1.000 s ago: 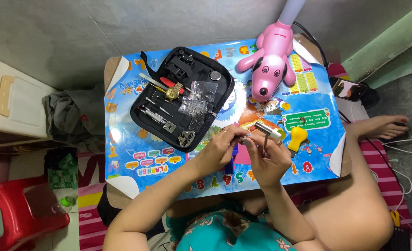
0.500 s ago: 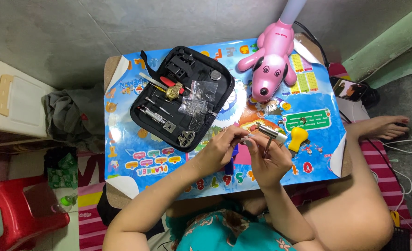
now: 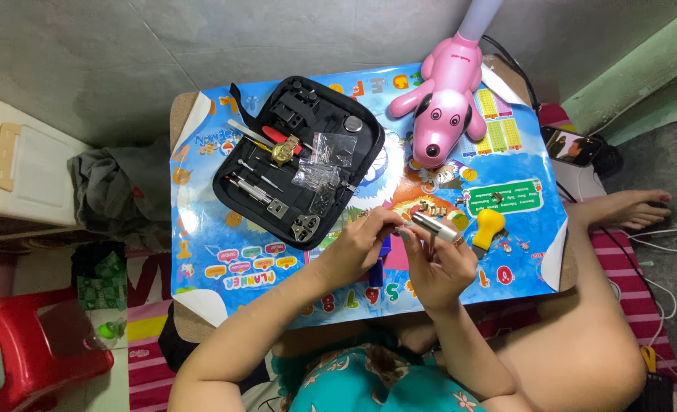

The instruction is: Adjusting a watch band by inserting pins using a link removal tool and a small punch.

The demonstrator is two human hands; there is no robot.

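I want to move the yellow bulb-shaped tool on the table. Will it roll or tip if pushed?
The yellow bulb-shaped tool looks rounded on top with a narrower base, so it would probably tip and then roll. It seems soft and light, maybe rubber. Small metal parts lie nearby and could scatter.

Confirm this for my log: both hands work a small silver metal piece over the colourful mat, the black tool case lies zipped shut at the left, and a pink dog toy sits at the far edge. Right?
Not quite. In the head view the black tool case lies open, its tools showing. The rest stands: the left hand and right hand work the silver metal piece over the colourful mat, with the pink dog toy at the far edge.
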